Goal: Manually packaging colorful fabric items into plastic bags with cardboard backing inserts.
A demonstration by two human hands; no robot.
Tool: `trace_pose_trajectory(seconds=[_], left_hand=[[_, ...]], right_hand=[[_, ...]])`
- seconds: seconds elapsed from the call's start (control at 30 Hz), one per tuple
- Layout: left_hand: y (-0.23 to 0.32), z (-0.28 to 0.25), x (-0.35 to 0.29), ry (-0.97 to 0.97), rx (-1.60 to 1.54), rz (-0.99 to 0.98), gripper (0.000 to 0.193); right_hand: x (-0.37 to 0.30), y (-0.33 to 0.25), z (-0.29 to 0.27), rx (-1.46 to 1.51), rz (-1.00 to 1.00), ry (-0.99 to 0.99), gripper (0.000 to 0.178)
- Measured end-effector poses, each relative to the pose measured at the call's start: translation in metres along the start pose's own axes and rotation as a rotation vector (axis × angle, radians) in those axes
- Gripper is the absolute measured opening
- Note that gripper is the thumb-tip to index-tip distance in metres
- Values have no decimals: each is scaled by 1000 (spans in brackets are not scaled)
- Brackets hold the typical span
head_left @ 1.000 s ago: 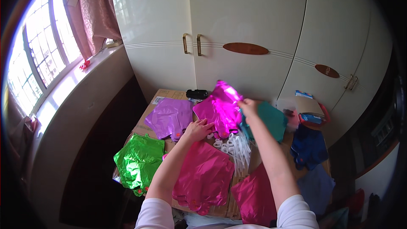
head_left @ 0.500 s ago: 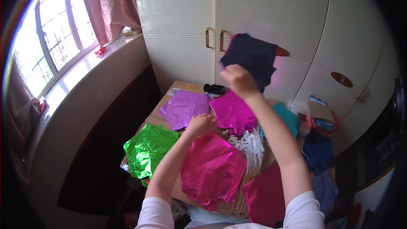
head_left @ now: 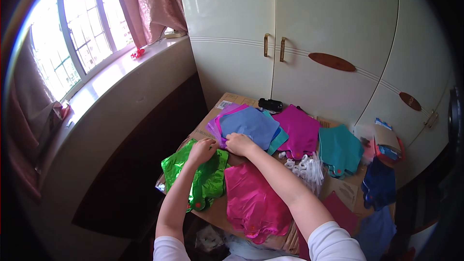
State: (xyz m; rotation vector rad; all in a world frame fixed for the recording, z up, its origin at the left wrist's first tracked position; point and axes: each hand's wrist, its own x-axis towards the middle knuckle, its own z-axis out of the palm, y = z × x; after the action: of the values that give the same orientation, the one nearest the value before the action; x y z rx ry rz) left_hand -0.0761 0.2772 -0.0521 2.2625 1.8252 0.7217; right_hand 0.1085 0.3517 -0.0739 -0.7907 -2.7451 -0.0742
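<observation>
A fanned stack of flat, uninflated foil balloons, with a blue one (head_left: 249, 124) on top, lies at the back left of the cardboard. Purple, magenta and teal edges show beneath it. My right hand (head_left: 239, 143) is closed at the stack's near left corner, fingertips pinching its edge. Just left of it, my left hand (head_left: 203, 151) is curled over the top of a shiny green foil balloon (head_left: 207, 183); what its fingers hold, if anything, is hidden. Below my right forearm spreads a hot-pink foil balloon (head_left: 253, 205).
Magenta (head_left: 297, 130) and teal foil balloons (head_left: 340, 150) lie to the right, beside white plastic strips and rings (head_left: 309, 171). Dark blue foil (head_left: 379, 183) hangs near the right edge. A black object (head_left: 270, 105) sits at the back, before white cabinet doors (head_left: 333, 19).
My right hand has brought the raised dark stack down onto the purple balloon, blue side up. My left hand has shifted left to the green balloon. The view has turned left.
</observation>
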Motion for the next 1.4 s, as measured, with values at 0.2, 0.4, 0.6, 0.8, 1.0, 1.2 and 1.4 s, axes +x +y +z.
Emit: trace_pose_trajectory(seconds=[0.2,0.4,0.6,0.8,1.0,1.2,1.4], left_hand=[[4,2,4,-12,-17,53,30],[17,15,4,175,-37,116,28],[8,31,23,160,-85,251,25],[16,35,33,95,-264,-106,30],[15,47,56,113,-222,-352,32],[3,52,77,129,-219,-588,29],[16,48,68,220,329,-630,37]], right_hand=[[5,9,4,187,217,35,16],[-4,15,1,552,488,265,19],[-4,20,8,717,595,325,26],[-6,22,8,712,622,327,27],[-8,22,3,798,621,301,23],[-7,25,2,970,632,310,23],[-10,44,27,1236,639,426,17]])
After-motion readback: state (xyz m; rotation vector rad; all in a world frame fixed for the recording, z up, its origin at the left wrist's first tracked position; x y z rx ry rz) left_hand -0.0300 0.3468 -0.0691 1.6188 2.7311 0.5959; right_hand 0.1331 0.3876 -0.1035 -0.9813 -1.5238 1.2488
